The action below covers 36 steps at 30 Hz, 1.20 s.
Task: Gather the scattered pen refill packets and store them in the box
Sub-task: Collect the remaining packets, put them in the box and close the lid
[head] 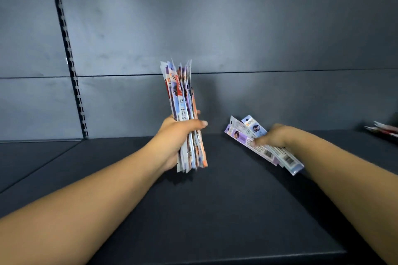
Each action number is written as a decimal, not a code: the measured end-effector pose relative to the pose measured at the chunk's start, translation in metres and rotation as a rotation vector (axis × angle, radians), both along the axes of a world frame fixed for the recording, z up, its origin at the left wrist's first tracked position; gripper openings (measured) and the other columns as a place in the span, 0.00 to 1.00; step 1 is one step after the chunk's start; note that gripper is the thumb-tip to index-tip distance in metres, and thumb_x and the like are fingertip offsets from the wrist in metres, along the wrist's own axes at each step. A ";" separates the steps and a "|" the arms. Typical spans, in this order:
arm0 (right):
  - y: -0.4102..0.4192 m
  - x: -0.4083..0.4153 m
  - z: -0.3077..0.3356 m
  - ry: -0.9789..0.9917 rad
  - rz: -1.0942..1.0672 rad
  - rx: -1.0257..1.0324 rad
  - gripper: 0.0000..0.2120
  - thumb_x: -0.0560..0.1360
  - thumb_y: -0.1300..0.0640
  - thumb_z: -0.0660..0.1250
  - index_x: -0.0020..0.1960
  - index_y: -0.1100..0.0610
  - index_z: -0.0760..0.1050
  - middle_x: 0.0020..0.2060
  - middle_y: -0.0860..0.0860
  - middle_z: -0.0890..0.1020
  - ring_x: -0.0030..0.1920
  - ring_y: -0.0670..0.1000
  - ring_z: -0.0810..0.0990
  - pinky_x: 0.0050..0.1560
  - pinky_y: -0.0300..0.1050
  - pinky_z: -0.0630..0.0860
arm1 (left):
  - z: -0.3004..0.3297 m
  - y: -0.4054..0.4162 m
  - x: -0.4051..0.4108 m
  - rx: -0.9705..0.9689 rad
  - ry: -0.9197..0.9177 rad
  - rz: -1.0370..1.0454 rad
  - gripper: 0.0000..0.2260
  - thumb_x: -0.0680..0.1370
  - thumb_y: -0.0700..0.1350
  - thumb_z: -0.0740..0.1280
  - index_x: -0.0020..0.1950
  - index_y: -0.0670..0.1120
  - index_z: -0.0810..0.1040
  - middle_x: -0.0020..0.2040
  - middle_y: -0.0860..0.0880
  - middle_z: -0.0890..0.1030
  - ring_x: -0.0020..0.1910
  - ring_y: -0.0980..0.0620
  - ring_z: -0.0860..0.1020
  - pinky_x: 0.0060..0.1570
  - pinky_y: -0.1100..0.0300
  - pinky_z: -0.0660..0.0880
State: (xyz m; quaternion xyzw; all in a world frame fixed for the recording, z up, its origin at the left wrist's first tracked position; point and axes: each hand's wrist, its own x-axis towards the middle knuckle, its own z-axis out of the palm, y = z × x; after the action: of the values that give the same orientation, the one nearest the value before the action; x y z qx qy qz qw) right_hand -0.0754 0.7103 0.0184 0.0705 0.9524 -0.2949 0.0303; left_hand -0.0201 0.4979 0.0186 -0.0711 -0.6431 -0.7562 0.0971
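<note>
Pen refill packets (184,114) stand upright as a thick bundle clenched in the left hand (175,135) above the dark shelf (215,211), while the right hand (274,135) pinches a few more packets (265,146) that, I reckon, should be squared against the bundle before seeking the unseen box, with stray packets (384,130) waiting far right

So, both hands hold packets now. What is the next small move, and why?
Probably bring the right hand across and add its few fanned packets to the upright bundle in the left hand. That would free the right hand for the packets lying at the shelf's far right edge. No box is in view.
</note>
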 end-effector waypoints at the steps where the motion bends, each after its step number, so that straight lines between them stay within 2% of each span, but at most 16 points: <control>1: 0.007 -0.002 0.001 0.005 0.007 -0.067 0.32 0.68 0.48 0.72 0.66 0.62 0.67 0.62 0.58 0.74 0.60 0.59 0.74 0.57 0.47 0.69 | 0.002 0.008 -0.004 0.025 -0.008 0.014 0.07 0.71 0.36 0.69 0.44 0.47 0.77 0.35 0.47 0.75 0.35 0.51 0.74 0.36 0.58 0.72; 3: 0.022 -0.002 0.004 0.040 0.036 -0.236 0.25 0.69 0.53 0.72 0.60 0.63 0.70 0.51 0.56 0.78 0.50 0.57 0.77 0.51 0.46 0.72 | 0.007 0.029 -0.011 0.050 -0.041 0.039 0.06 0.71 0.39 0.71 0.44 0.45 0.76 0.34 0.47 0.75 0.31 0.51 0.74 0.32 0.61 0.73; 7: 0.043 0.000 0.006 0.046 0.154 -0.720 0.10 0.71 0.60 0.70 0.51 0.61 0.78 0.29 0.51 0.83 0.28 0.48 0.82 0.29 0.40 0.76 | 0.012 0.070 -0.019 0.079 -0.125 0.081 0.06 0.71 0.39 0.70 0.44 0.42 0.74 0.33 0.44 0.73 0.28 0.49 0.74 0.21 0.62 0.72; 10: 0.046 0.007 0.014 0.118 0.207 -0.892 0.03 0.71 0.59 0.70 0.44 0.57 0.79 0.23 0.48 0.82 0.22 0.46 0.80 0.21 0.36 0.73 | 0.007 0.086 -0.026 0.223 -0.156 0.085 0.04 0.72 0.37 0.68 0.43 0.41 0.74 0.32 0.45 0.75 0.29 0.50 0.76 0.23 0.62 0.74; 12: 0.042 0.015 0.017 0.165 0.268 -0.924 0.04 0.70 0.58 0.71 0.44 0.57 0.80 0.27 0.49 0.83 0.26 0.48 0.81 0.25 0.39 0.75 | 0.001 0.087 -0.030 0.302 -0.155 0.019 0.06 0.71 0.37 0.68 0.47 0.40 0.76 0.35 0.45 0.80 0.34 0.51 0.80 0.32 0.59 0.77; 14: 0.033 0.023 0.017 0.216 0.305 -0.881 0.08 0.70 0.57 0.71 0.48 0.57 0.80 0.37 0.51 0.85 0.37 0.51 0.83 0.34 0.43 0.78 | -0.002 0.085 -0.030 0.284 -0.126 -0.104 0.10 0.68 0.38 0.70 0.49 0.39 0.78 0.42 0.45 0.84 0.42 0.50 0.83 0.39 0.58 0.78; 17: 0.016 0.027 0.011 0.365 0.356 -0.641 0.10 0.70 0.58 0.71 0.52 0.55 0.80 0.46 0.49 0.84 0.47 0.50 0.82 0.44 0.39 0.77 | -0.005 0.081 -0.026 0.257 -0.070 -0.227 0.15 0.64 0.41 0.70 0.51 0.41 0.80 0.43 0.43 0.86 0.41 0.48 0.84 0.36 0.56 0.80; 20: 0.003 0.027 0.007 0.443 0.414 -0.488 0.11 0.71 0.58 0.69 0.53 0.53 0.78 0.47 0.47 0.82 0.48 0.48 0.81 0.48 0.39 0.76 | -0.006 0.081 -0.025 0.264 -0.043 -0.209 0.17 0.65 0.41 0.70 0.53 0.42 0.80 0.45 0.39 0.85 0.41 0.43 0.84 0.36 0.49 0.81; 23: 0.000 0.027 0.003 0.409 0.498 -0.601 0.07 0.73 0.58 0.67 0.48 0.47 0.77 0.43 0.41 0.81 0.44 0.40 0.80 0.44 0.29 0.76 | -0.006 0.082 -0.025 0.296 -0.012 -0.144 0.15 0.68 0.40 0.70 0.54 0.41 0.80 0.46 0.40 0.85 0.42 0.42 0.84 0.36 0.50 0.81; 25: 0.001 0.026 0.001 0.353 0.533 -0.724 0.06 0.73 0.57 0.67 0.44 0.46 0.78 0.40 0.40 0.82 0.40 0.37 0.80 0.39 0.26 0.76 | -0.005 0.081 -0.024 0.318 -0.002 -0.129 0.18 0.67 0.40 0.70 0.57 0.41 0.78 0.49 0.39 0.84 0.45 0.41 0.84 0.40 0.48 0.81; 28: 0.001 0.028 0.000 0.245 0.520 -0.873 0.02 0.72 0.54 0.67 0.43 0.49 0.79 0.38 0.44 0.84 0.37 0.43 0.83 0.38 0.36 0.79 | -0.005 0.078 -0.024 0.310 0.004 -0.153 0.21 0.66 0.41 0.69 0.59 0.41 0.77 0.51 0.39 0.83 0.47 0.41 0.83 0.43 0.48 0.81; 30: 0.000 0.029 0.001 0.192 0.473 -0.923 0.05 0.73 0.52 0.66 0.45 0.52 0.80 0.41 0.48 0.84 0.43 0.48 0.83 0.50 0.46 0.79 | -0.003 0.075 -0.022 0.289 0.010 -0.163 0.20 0.66 0.41 0.69 0.58 0.41 0.78 0.51 0.38 0.83 0.47 0.41 0.83 0.46 0.47 0.80; 32: 0.000 0.030 0.003 0.176 0.446 -0.932 0.07 0.73 0.52 0.66 0.46 0.54 0.80 0.44 0.49 0.84 0.48 0.51 0.82 0.55 0.49 0.76 | 0.000 0.072 -0.022 0.280 0.019 -0.161 0.22 0.64 0.43 0.70 0.57 0.41 0.79 0.51 0.39 0.83 0.49 0.40 0.82 0.50 0.45 0.78; 34: -0.003 0.034 0.004 0.213 0.419 -0.938 0.08 0.72 0.51 0.67 0.45 0.54 0.80 0.44 0.48 0.84 0.47 0.49 0.82 0.53 0.44 0.76 | 0.001 0.069 -0.021 0.251 0.036 -0.152 0.19 0.64 0.44 0.71 0.54 0.42 0.80 0.46 0.41 0.85 0.44 0.44 0.84 0.45 0.48 0.80; 36: -0.001 0.035 0.006 0.352 0.335 -0.898 0.09 0.72 0.51 0.67 0.42 0.57 0.81 0.43 0.50 0.85 0.46 0.51 0.83 0.50 0.44 0.77 | -0.001 0.068 -0.025 0.239 0.026 -0.129 0.06 0.68 0.42 0.70 0.43 0.43 0.79 0.33 0.46 0.83 0.30 0.49 0.82 0.32 0.57 0.79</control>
State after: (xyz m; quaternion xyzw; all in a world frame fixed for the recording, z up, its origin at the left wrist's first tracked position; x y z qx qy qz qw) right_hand -0.0407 0.7089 0.0244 -0.1540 0.7206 -0.6737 -0.0565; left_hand -0.0450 0.5660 0.0180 -0.1102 -0.5414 -0.8310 0.0642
